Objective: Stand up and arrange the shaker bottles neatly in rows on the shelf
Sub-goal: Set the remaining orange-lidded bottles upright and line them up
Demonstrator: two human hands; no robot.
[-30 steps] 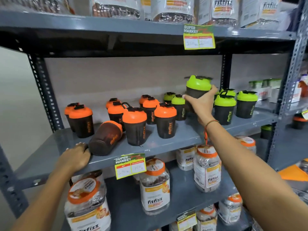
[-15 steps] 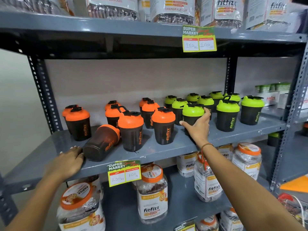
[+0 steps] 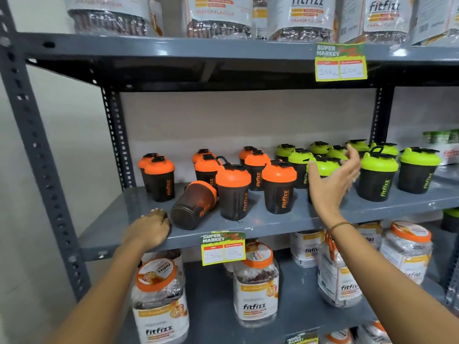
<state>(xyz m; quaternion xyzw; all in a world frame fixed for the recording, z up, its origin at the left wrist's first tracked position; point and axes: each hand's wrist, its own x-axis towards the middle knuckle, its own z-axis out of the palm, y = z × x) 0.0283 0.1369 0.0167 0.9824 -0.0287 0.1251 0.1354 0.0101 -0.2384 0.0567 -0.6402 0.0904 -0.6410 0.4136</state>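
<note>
Several black shaker bottles stand on the grey middle shelf (image 3: 273, 223): orange-lidded ones on the left, green-lidded ones on the right. One orange-lidded bottle (image 3: 192, 206) lies tipped over, its base toward me, leaning against an upright orange bottle (image 3: 233, 192). My left hand (image 3: 149, 229) rests palm down on the shelf's front edge, just left of the tipped bottle. My right hand (image 3: 332, 183) hovers open with fingers spread in front of a green-lidded bottle (image 3: 323, 170), holding nothing. That bottle's body is mostly hidden behind the hand.
A price tag (image 3: 223, 248) hangs from the shelf's front edge. Large fitfizz jars (image 3: 255, 284) fill the shelf below, and more packs (image 3: 218, 13) sit on the shelf above. A slotted steel upright (image 3: 37, 155) stands at the left.
My right hand set the green-lidded bottle down into the front row and let go, opening its fingers. My left hand stayed on the shelf edge.
</note>
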